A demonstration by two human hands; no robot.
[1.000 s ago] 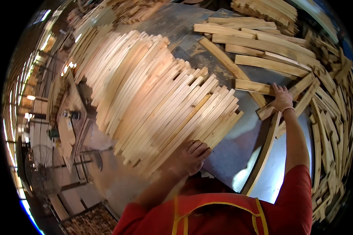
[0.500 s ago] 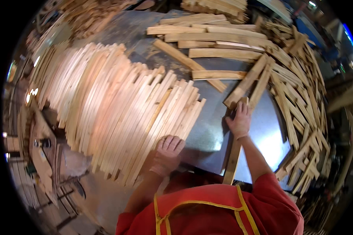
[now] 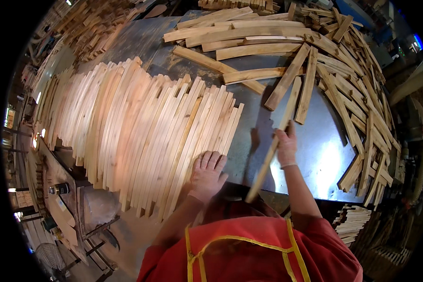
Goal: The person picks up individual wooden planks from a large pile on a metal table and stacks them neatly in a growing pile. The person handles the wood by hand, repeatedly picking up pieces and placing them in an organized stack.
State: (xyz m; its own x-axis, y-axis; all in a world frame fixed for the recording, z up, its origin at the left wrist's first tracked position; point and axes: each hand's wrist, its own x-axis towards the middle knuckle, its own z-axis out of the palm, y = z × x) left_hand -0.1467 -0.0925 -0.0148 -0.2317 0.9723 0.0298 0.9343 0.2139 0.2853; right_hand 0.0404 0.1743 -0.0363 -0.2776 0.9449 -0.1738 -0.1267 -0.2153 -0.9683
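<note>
My left hand (image 3: 207, 171) lies flat, fingers spread, on the near ends of a wide row of pale wooden slats (image 3: 141, 127) stacked on edge across the grey metal table (image 3: 315, 150). My right hand (image 3: 286, 146) grips one long curved wooden slat (image 3: 272, 150), which runs from the loose pile down past the table's near edge toward my body. That slat casts a shadow on the metal just to its left.
A loose heap of curved slats (image 3: 343, 80) covers the table's back and right side. More stacked slats (image 3: 352, 221) sit low on the right, below the table. A workbench with a small bottle (image 3: 58, 189) stands at the left.
My right hand has pulled a slat out of the loose pile and drawn it toward me. My left hand stays on the stacked row. The view has tilted downward.
</note>
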